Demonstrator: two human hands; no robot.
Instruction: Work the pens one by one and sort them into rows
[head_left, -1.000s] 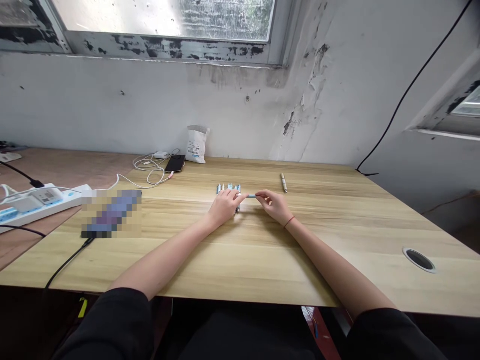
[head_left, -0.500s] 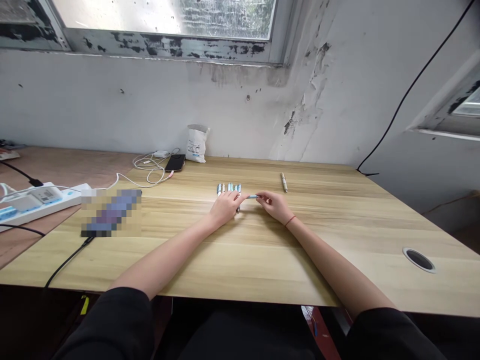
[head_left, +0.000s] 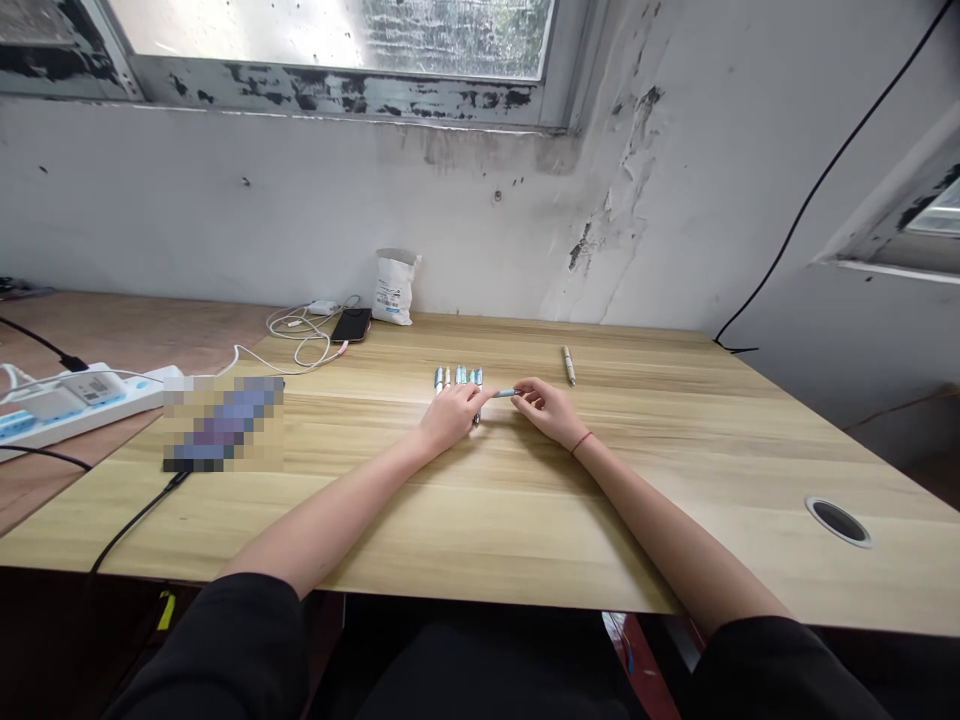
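A light-blue pen (head_left: 504,393) lies crosswise between my two hands. Its right end is pinched in the fingertips of my right hand (head_left: 545,408), which is closed. At the other end are the thumb and fingers of my left hand (head_left: 450,413), curled around that end. Several more pens (head_left: 460,376) are lined up side by side beneath and beyond my left hand, which hides much of them. Farther back to the right, a single pale pen (head_left: 568,365) rests on the wooden table (head_left: 480,520).
On the left are a blurred-out phone-like device (head_left: 225,425) with a black cable and a white power strip (head_left: 97,405). A dark phone (head_left: 351,325) with white cables and a white packet (head_left: 394,287) stand near the wall. A round cable hole (head_left: 838,520) is at the right.
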